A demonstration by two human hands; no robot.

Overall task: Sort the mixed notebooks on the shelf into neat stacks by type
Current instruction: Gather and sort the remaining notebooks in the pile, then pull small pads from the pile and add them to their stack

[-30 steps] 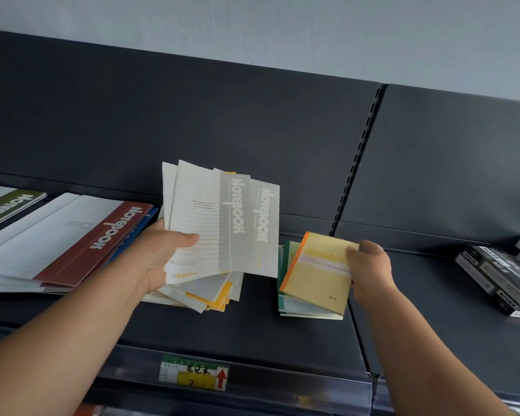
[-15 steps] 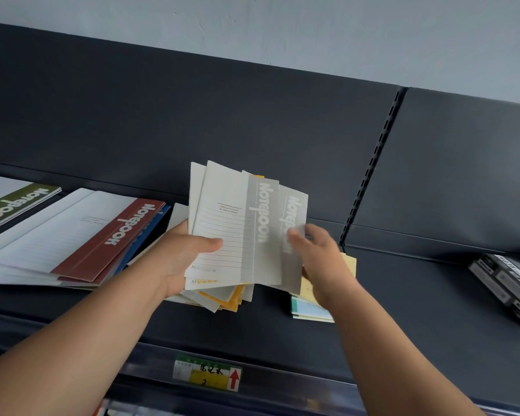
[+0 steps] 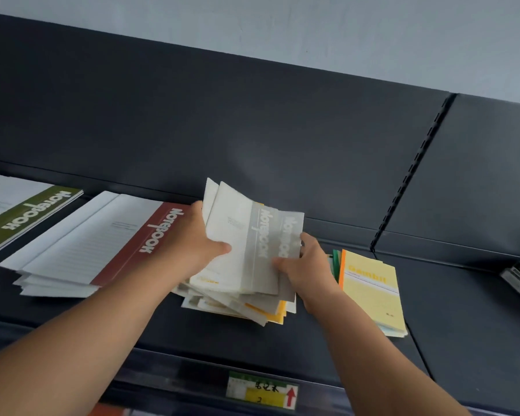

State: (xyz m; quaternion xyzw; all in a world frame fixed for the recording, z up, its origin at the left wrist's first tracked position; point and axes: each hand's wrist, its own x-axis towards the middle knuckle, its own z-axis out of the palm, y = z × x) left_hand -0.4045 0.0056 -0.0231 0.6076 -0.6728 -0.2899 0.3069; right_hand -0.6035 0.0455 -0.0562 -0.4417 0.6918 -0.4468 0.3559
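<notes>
1. The left hand (image 3: 201, 250) grips the left edge of the fanned grey notebooks (image 3: 252, 244), thumb across the top cover.
2. The right hand (image 3: 306, 268) pinches the fan's right edge.
3. The fan tilts over a loose pile (image 3: 246, 307) on the shelf (image 3: 463, 325), perhaps resting on it; blur hides contact.
4. A yellow stack (image 3: 373, 289) lies just right, and a red-banded stack (image 3: 102, 241) lies left.

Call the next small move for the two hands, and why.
Probably square up the grey notebooks: the left hand and right hand both grip them, but they are fanned, edges uneven, tilted above a loose pile on the shelf. Aligned, they could go down as one neat stack.
</notes>
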